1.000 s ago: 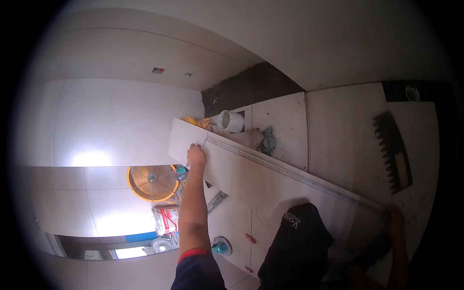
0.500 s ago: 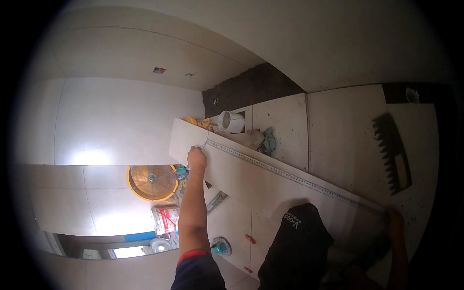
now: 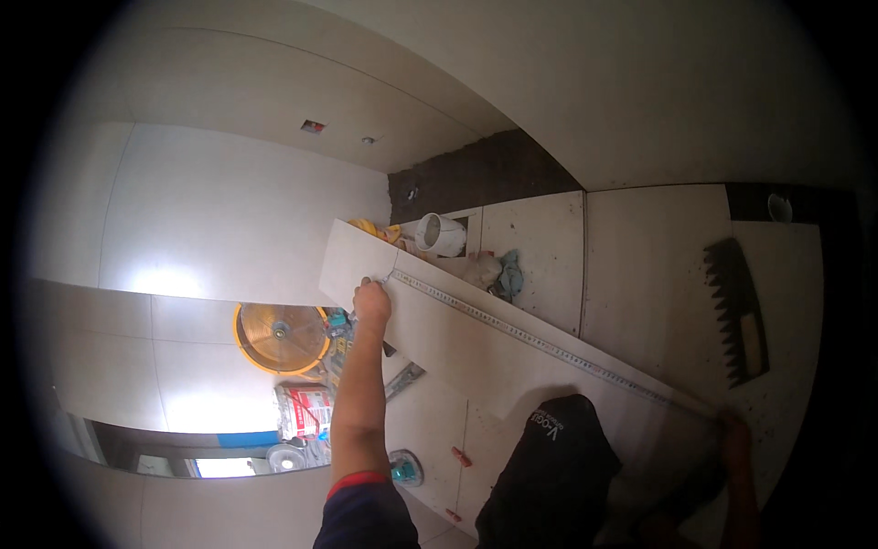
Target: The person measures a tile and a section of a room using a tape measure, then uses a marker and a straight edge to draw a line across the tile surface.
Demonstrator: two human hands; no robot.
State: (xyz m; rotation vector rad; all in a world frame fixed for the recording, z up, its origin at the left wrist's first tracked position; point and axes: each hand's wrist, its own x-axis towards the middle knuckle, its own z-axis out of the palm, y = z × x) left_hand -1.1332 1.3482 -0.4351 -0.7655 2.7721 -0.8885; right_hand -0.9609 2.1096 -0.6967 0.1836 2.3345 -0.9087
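A long pale tile (image 3: 494, 352) lies slantwise before me, with the ruled blade of a tape measure (image 3: 512, 330) stretched along its far edge. My left hand (image 3: 371, 302) is closed over the tile near the blade's left end, its fingers pinched on something thin that I cannot make out. A fine line crosses the tile beside that end. In shadow at the tile's right end, my right hand (image 3: 737, 435) is closed where the blade meets it; the tape's case is hidden.
Beyond the tile are a white bucket (image 3: 441, 235) and a grey-blue rag (image 3: 510, 274). At right lies a notched trowel (image 3: 737, 313). An orange-rimmed round fan (image 3: 282, 339), a red-and-white bag (image 3: 304, 411) and a teal suction cup (image 3: 405, 468) stand left. Dark cloth (image 3: 553, 476) covers the lower middle.
The whole view has shifted and tilted slightly. Both hands keep about the same places on the tile, and the tape blade stays stretched along it.
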